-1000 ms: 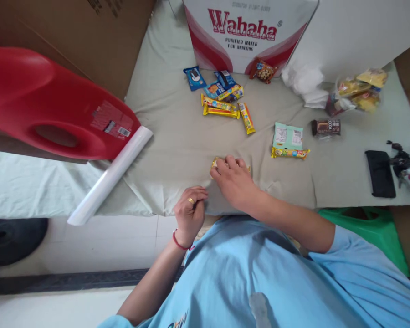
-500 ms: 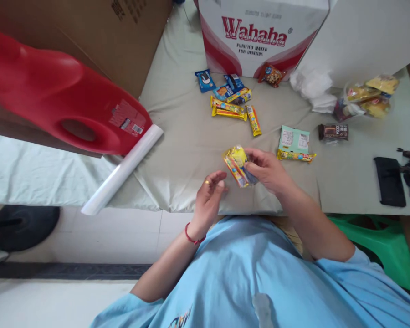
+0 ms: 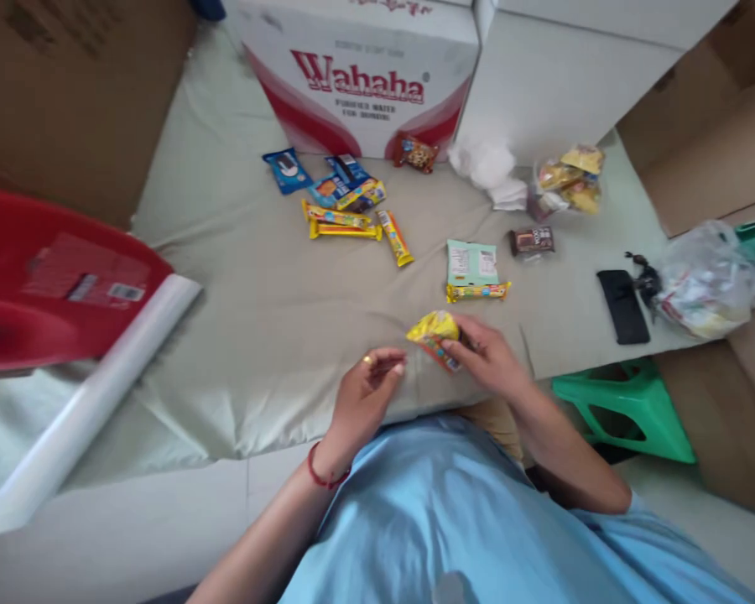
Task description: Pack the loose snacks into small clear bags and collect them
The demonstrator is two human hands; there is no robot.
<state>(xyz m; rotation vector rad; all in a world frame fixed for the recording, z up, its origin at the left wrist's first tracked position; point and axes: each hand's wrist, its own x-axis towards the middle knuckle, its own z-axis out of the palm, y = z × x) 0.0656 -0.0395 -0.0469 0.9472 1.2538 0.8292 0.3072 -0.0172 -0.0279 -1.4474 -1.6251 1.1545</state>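
Observation:
My right hand (image 3: pixel 487 356) grips a yellow snack packet (image 3: pixel 436 333) lifted just above the cloth-covered table (image 3: pixel 257 294). A little to the left, my left hand (image 3: pixel 365 390) has its fingers curled together, a ring on one finger and a red band at the wrist; nothing shows between the fingers. Several snack bars and packets (image 3: pixel 346 220) lie scattered farther back. A mint-green packet (image 3: pixel 471 262) with a yellow bar (image 3: pixel 478 292) at its near edge lies just beyond my right hand.
A Wahaha water carton (image 3: pixel 358 75) stands at the back. A red plastic stool (image 3: pixel 50 285) and a white roll (image 3: pixel 88 411) lie at left. A black phone (image 3: pixel 622 306), a clear plastic bag (image 3: pixel 705 281) and a green stool (image 3: pixel 629 411) are at right.
My right hand has picked the yellow packet up off the cloth and holds it in the air. My left hand rose toward it. The view has swung to the right.

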